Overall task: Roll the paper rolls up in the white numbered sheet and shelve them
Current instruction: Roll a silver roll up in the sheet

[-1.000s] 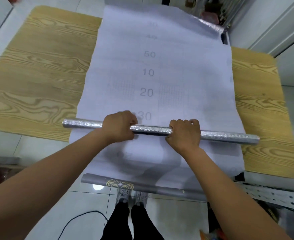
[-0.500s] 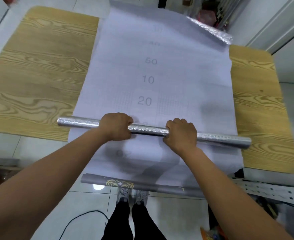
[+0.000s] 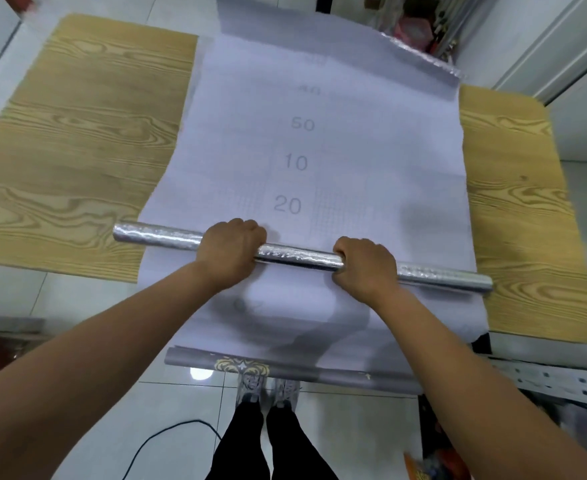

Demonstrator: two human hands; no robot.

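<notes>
A long silver foil roll (image 3: 299, 256) lies crosswise on the white numbered sheet (image 3: 371, 161), just below the printed 20. My left hand (image 3: 231, 249) grips the roll left of its middle, and my right hand (image 3: 366, 266) grips it right of the middle, fingers curled over the top. The roll's ends stick out past both sheet edges. The sheet runs lengthwise over the wooden table (image 3: 77, 140) and hangs over the near edge. A grey roll with a gold pattern (image 3: 285, 370) sits at the sheet's hanging near end.
A crinkled silver foil edge (image 3: 423, 58) shows at the sheet's far right corner. Shelves with goods (image 3: 420, 26) stand behind the table. A perforated metal rail (image 3: 548, 375) lies at the lower right. A black cable (image 3: 160, 438) crosses the tiled floor by my feet.
Both hands have shifted the silver roll slightly away from me along the sheet, from over the 30 toward the 20, hiding the 30.
</notes>
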